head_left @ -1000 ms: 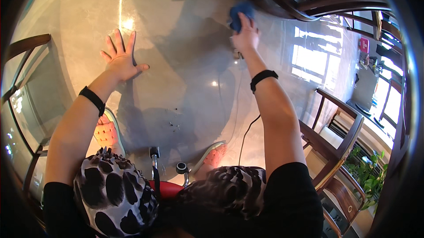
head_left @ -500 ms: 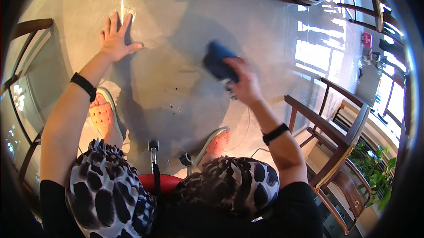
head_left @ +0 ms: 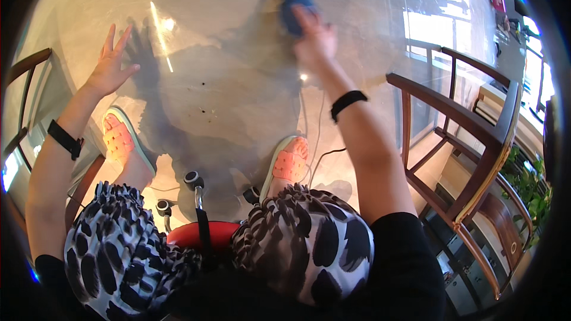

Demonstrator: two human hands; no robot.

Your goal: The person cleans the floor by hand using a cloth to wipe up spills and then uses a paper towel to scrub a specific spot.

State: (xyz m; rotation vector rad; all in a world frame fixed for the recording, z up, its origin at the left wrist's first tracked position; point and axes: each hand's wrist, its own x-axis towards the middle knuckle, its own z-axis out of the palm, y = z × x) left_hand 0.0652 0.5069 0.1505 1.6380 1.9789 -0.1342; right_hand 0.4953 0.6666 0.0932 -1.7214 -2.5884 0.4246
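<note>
1. Left hand [head_left: 111,68]: open, fingers extended, thumb sticking out toward the other hand. Nothing in its grasp. Its shadow falls just to its right, on the grey floor [head_left: 238,62].
2. Right hand [head_left: 316,42]: blurred, reaching farther from the body than the left. Fingers partly bent over a blue cloth [head_left: 295,8], which they have hold of; one finger lies along its top.
3. Blue cloth: under and just beyond the right hand's fingertips, well apart from the left hand. Too blurred to tell its folds, or whether it touches the floor.
4. Black band [head_left: 349,104] around the right forearm; a similar dark strap [head_left: 64,138] around the left.
5. Small dark specks [head_left: 205,111] on the floor, between the hands and nearer the body.
6. Orange woven sandals on both feet: one [head_left: 121,141] below the left hand, the other [head_left: 290,161] below the right.
7. Red seat [head_left: 199,235] between the person's knees, well below both hands; a caster wheel [head_left: 193,179] shows in front of it.
8. Black cable [head_left: 327,153] below the right hand, near the right sandal.
9. Wooden chair [head_left: 445,107] to the right of the right forearm; leafy plant [head_left: 529,178] beyond it.
</note>
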